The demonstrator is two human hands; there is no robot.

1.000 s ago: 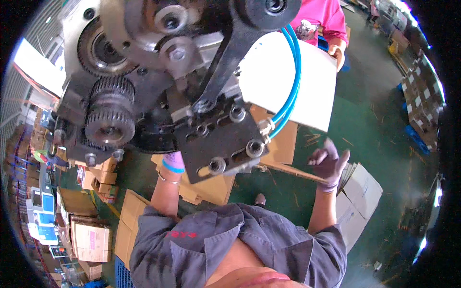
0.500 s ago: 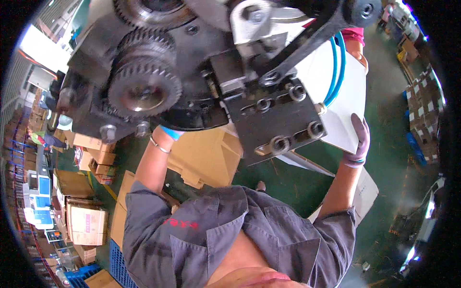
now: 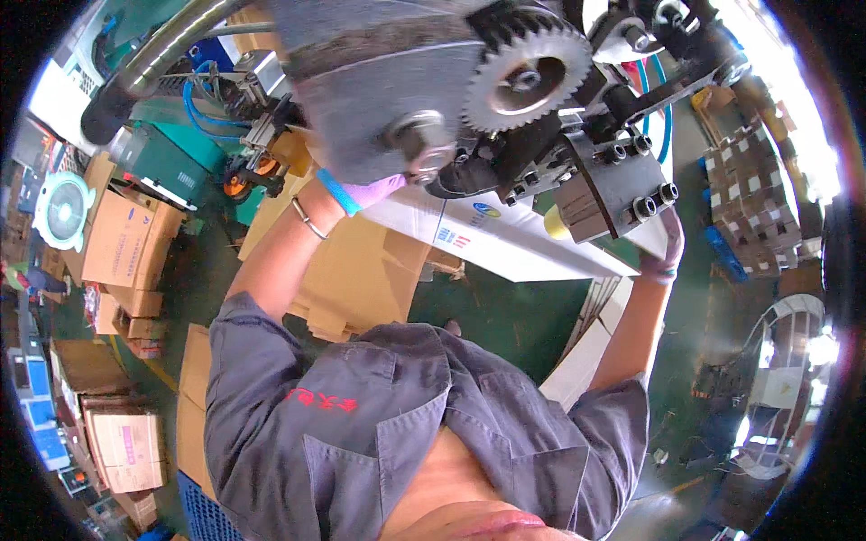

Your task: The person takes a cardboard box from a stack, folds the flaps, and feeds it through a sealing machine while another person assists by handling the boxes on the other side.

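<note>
A white cardboard sheet [image 3: 523,251] with blue and red print spans the space beneath the dark machine head [image 3: 361,90], which carries a toothed gear [image 3: 528,77]. My right hand [image 3: 668,245], in a purplish glove, is closed at the sheet's right end, its fingers along the edge. At the sheet's left end is my left hand [image 3: 374,191], in a pale purple glove with a blue cuff. The machine hides its fingers, so its grip is not visible. A bolted black block [image 3: 618,185] sits over the right part of the sheet.
Brown flat cardboard [image 3: 370,279] lies below the left forearm. White cardboard pieces [image 3: 591,347] stand by the right forearm. Cartons [image 3: 126,239] are stacked at left, beside a round fan [image 3: 65,211]. More stacked cartons [image 3: 753,198] stand at far right.
The view has shifted, and the machine head appears farther right. More of the white sheet's printed face shows between my hands. My left hand now shows more beside the machine.
</note>
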